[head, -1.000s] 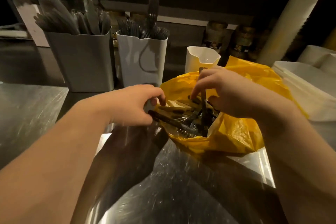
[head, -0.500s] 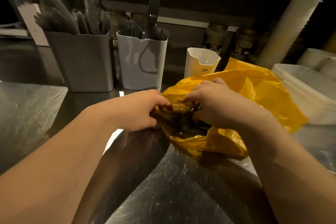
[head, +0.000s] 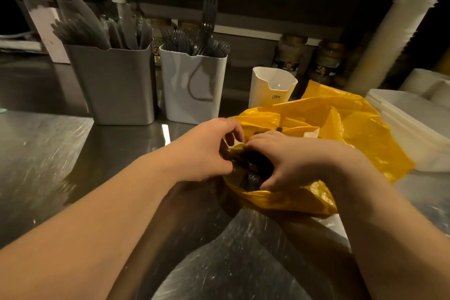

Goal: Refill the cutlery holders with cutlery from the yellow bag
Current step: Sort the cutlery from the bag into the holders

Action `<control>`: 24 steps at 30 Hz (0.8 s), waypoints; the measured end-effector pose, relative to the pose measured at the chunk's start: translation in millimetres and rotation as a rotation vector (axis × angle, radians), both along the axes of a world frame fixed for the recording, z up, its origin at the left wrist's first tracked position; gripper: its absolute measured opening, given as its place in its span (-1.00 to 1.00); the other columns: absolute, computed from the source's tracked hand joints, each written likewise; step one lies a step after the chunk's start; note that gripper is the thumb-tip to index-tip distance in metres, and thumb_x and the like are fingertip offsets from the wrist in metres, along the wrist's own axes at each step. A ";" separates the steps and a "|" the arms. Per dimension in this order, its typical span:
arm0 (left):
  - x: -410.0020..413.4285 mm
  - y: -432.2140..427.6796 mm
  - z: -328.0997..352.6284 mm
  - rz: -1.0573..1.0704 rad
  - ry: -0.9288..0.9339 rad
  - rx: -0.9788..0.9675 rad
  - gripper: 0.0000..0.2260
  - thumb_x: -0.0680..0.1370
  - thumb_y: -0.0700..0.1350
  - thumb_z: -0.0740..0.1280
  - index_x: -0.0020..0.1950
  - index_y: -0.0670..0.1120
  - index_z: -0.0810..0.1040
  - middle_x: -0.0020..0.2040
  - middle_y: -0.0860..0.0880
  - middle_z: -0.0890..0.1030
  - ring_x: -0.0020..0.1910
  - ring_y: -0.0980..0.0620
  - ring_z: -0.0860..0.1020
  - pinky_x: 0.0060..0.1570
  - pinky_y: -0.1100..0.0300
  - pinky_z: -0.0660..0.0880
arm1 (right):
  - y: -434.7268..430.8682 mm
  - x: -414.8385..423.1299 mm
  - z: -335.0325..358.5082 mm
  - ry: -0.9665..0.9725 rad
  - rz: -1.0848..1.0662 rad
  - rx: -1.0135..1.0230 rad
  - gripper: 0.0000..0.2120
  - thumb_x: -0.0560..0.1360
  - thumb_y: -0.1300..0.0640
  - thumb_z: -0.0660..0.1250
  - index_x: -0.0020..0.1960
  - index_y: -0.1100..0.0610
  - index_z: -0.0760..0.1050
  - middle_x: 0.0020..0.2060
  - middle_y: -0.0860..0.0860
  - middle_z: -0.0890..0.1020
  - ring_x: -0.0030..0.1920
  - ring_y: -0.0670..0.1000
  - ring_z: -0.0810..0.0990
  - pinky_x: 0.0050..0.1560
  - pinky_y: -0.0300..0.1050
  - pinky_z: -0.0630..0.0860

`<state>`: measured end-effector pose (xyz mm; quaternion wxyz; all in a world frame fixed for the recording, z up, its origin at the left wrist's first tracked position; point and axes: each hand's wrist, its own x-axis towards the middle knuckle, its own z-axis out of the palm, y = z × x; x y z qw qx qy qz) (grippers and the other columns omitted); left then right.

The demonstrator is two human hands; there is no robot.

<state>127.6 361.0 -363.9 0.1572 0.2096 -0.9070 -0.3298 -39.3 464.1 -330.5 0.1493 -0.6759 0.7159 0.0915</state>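
Your left hand (head: 204, 151) pinches the yellow bag (head: 353, 134) at its rim; your right hand (head: 294, 163) curls around cutlery (head: 250, 174) inside.

left hand (head: 204, 151): fingers curled, gripping | right hand (head: 292, 163): fingers curled, gripping | forearms converging

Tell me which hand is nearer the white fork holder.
Left. The left hand grips the rim of the yellow bag just in front of the white fork holder; the right hand, farther right, grips cutlery inside the bag.
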 end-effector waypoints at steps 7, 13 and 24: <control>-4.5 -4.3 -4.0 0.160 0.195 0.135 -0.61 0.50 -0.36 0.36 0.15 0.11 0.47 0.03 0.05 0.53 0.04 0.03 0.57 -0.05 0.21 0.60 | -14.1 -5.1 -4.2 0.155 -0.062 -0.051 -0.38 0.52 -0.06 0.44 0.51 -0.10 0.28 0.38 -0.02 0.42 0.41 0.10 0.32 0.47 0.15 0.21; -7.8 -7.7 -8.8 0.263 0.305 0.265 -0.65 0.53 -0.39 0.25 0.07 0.07 0.53 -0.01 -0.03 0.57 0.03 -0.02 0.57 0.07 -0.03 0.63 | -18.8 -4.8 4.4 0.029 -0.088 -0.014 -0.64 0.57 -0.02 0.38 0.33 -0.12 0.41 0.13 -0.12 0.52 0.30 0.05 0.39 0.44 0.18 0.13; -5.3 -11.4 -17.3 0.183 0.065 0.150 -0.59 0.59 -0.35 0.26 0.17 0.17 0.51 0.08 0.15 0.58 0.13 0.13 0.55 0.07 0.34 0.52 | -4.1 -2.9 10.6 -0.130 -0.175 0.002 -0.74 0.60 0.11 0.33 0.26 -0.09 0.47 0.02 -0.13 0.56 0.13 -0.02 0.50 0.40 0.10 0.31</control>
